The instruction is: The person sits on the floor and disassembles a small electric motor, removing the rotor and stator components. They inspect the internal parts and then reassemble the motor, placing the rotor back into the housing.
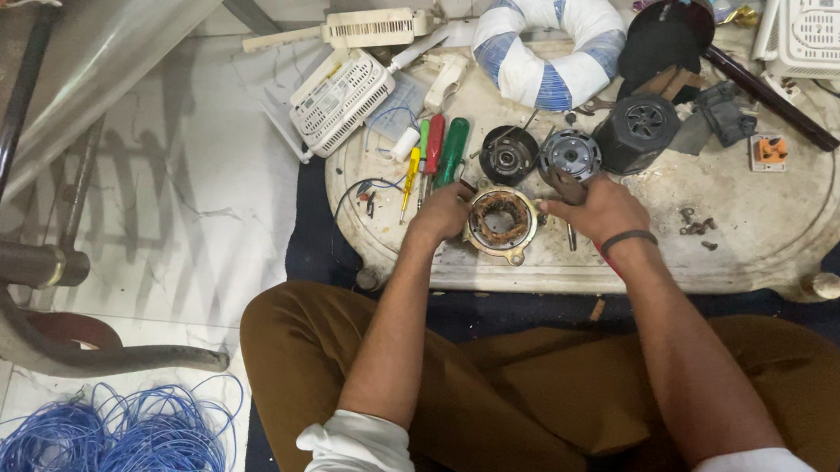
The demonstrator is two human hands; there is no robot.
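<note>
A round motor stator (501, 222) with copper windings lies on the low white table (775, 231) in front of me. My left hand (444, 211) grips its left rim. My right hand (599, 207), a dark band on its wrist, holds the right rim, with its fingers up against a grey metal motor part (570, 155) just behind. A dark round end cap (507, 154) sits beside that part. I sit cross-legged in brown trousers.
Red, green and yellow screwdrivers (443, 152) lie left of the stator. Behind are a black motor housing (636, 133), a white-and-blue wrapped ring (550, 43), white perforated casings (343, 98) and loose screws (697, 226). Blue wire (110, 436) is piled on the floor at lower left.
</note>
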